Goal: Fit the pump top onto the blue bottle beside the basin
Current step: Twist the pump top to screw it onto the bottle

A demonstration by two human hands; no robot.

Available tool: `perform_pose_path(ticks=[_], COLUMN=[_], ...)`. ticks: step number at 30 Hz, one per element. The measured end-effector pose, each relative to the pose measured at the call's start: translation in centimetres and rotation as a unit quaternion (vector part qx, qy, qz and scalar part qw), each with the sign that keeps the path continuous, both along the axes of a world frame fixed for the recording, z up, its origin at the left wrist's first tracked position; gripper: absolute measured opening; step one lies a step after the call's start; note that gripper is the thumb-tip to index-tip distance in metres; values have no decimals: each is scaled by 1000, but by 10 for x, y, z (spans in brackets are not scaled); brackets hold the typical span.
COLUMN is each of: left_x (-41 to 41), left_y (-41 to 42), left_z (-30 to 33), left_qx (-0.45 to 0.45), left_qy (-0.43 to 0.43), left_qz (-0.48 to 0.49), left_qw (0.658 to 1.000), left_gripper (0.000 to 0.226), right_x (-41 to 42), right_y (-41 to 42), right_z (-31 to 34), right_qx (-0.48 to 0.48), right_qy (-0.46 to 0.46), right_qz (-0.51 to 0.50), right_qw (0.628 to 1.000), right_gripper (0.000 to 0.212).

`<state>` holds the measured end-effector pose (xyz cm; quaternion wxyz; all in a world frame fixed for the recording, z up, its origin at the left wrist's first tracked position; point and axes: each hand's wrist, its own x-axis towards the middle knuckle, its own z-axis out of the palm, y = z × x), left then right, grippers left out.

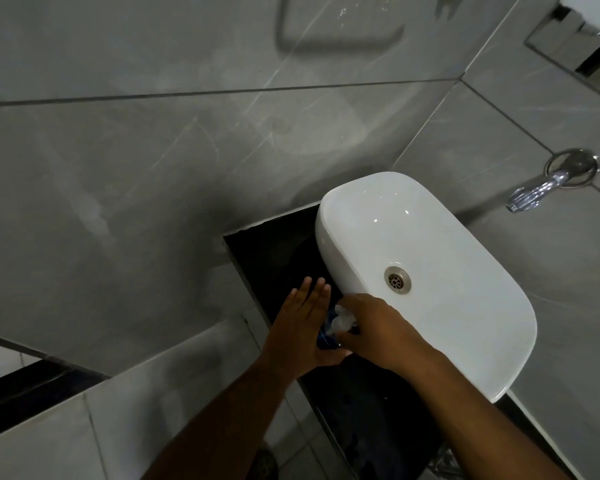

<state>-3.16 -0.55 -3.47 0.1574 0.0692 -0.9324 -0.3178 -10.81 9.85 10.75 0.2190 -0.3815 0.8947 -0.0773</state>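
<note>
A dark blue bottle (326, 337) stands on the black counter (277, 258) just left of the white basin (426, 271). Only a narrow strip of it shows between my hands. A white pump top (341, 318) sits at the bottle's mouth, and my right hand (378, 327) is closed around it from the right. My left hand (300, 323) lies flat against the bottle's left side, fingers stretched out and pointing away from me. Whether the pump is seated in the neck is hidden by my fingers.
A chrome tap (548, 185) juts from the grey tiled wall to the right of the basin. The basin's drain (397, 279) is just beyond my right hand. Grey tiled walls close in the black counter on the left.
</note>
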Motion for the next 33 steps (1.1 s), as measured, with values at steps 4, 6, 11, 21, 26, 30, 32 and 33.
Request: perform_pose_path(ticks=[4, 6, 11, 21, 26, 30, 32, 33], left_x=[0, 0, 0, 1, -1, -2, -3, -3], left_y=[2, 2, 1, 2, 4, 2, 0, -1], left_z=[1, 0, 0, -1, -4, -9, -10, -10], left_qx=[15, 12, 9, 41, 51, 58, 56, 55], left_qy=[6, 4, -1, 19, 17, 15, 12, 12], left_qz=[10, 6, 1, 2, 2, -11, -22, -24], left_qw=[1000, 1000, 1000, 999, 999, 998, 998, 998], left_gripper=[104, 103, 105, 107, 107, 105, 104, 104], right_x=[1, 4, 4, -7, -13, -10, -5, -4], right_y=[-5, -5, -8, -4, -5, -1, 1, 2], right_z=[-1, 4, 5, 0, -6, -15, -19, -20], right_qx=[54, 31, 34, 33, 25, -4, -19, -24], right_qy=[83, 71, 11, -20, -19, -21, -23, -23], right_qz=[-38, -41, -15, 22, 33, -15, -44, -51], right_qw=[994, 996, 999, 999, 999, 1000, 999, 998], right_gripper=[36, 40, 24, 23, 17, 17, 19, 20])
